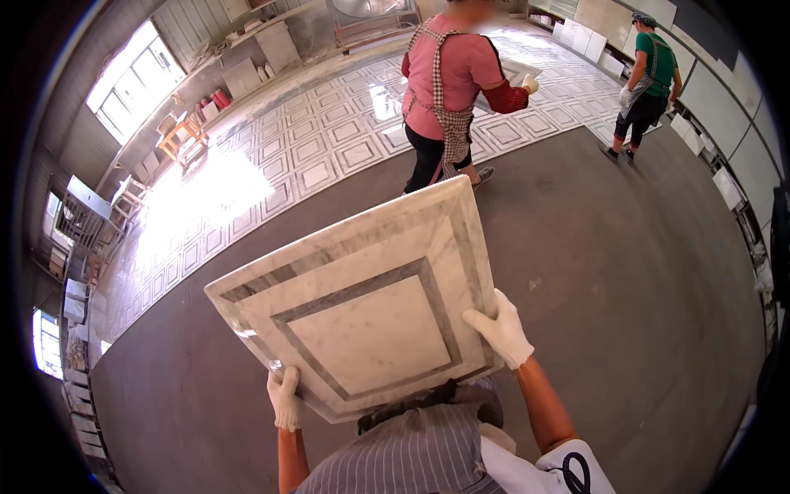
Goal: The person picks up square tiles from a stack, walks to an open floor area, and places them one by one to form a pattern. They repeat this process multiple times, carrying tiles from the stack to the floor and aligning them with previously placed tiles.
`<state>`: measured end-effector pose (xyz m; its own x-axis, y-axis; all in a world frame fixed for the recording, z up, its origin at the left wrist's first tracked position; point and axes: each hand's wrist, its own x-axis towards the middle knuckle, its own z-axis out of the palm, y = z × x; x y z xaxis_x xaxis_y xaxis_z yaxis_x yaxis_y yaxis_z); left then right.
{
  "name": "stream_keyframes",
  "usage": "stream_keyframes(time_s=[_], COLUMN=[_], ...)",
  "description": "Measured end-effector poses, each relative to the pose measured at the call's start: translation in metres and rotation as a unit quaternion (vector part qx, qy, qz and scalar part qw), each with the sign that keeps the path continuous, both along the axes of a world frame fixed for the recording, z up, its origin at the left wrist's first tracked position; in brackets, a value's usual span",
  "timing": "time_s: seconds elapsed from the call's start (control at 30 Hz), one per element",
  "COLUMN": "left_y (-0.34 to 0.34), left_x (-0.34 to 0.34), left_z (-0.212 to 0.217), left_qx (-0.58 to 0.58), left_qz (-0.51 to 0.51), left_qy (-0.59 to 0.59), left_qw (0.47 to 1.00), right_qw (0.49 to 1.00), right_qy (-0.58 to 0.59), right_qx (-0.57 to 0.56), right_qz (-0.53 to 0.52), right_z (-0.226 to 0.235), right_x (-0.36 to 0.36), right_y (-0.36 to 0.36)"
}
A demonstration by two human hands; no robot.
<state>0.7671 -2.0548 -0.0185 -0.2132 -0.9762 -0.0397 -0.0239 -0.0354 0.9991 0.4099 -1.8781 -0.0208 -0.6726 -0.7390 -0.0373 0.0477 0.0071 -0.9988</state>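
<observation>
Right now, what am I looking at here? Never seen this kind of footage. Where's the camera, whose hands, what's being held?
The single picture comes from a wide fisheye camera worn on a person's head, looking down, so straight edges bend near the rim. No machine is involved: the two white-gloved hands at the bottom are the wearer's own. The left hand grips the near-left edge of a square marble tile, white with grey inlaid bands, and the right hand grips its right edge, holding it in front of the striped apron. Below is a dark grey floor. Farther off, matching tiles are laid out in a grid. Two other people stand there: one in a pink shirt, one in a green shirt.
</observation>
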Motion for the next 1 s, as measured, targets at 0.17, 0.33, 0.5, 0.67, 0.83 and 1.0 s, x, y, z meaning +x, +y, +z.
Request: stream_keyframes(time_s=[0.17,0.33,0.5,0.67,0.83,1.0], left_y=[0.001,0.002,-0.001,-0.001,-0.005,-0.016], left_x=[-0.004,-0.013,-0.009,-0.010,-0.002,-0.004], left_z=[-0.001,0.001,-0.004,-0.023,-0.027,-0.020], left_qx=[-0.004,-0.014,-0.009,0.005,0.008,0.016], left_qz=[0.000,0.004,-0.006,-0.015,-0.016,-0.040], left_qy=[0.009,0.019,-0.013,0.018,0.016,-0.037], left_qw=[1.000,1.000,1.000,1.000,1.000,0.998], right_qw=[0.999,1.000,1.000,0.999,0.999,0.998], right_qy=[0.013,0.003,-0.006,0.023,-0.007,-0.011], right_qx=[0.032,0.018,0.011,0.048,0.036,0.002], right_qz=[-0.012,-0.015,-0.015,0.001,-0.020,-0.055], right_z=[-0.001,0.000,0.004,0.007,-0.002,-0.026], right_x=[0.005,0.002,-0.003,-0.011,-0.002,0.009], right_y=[0.006,0.009,0.012,0.014,0.012,0.015])
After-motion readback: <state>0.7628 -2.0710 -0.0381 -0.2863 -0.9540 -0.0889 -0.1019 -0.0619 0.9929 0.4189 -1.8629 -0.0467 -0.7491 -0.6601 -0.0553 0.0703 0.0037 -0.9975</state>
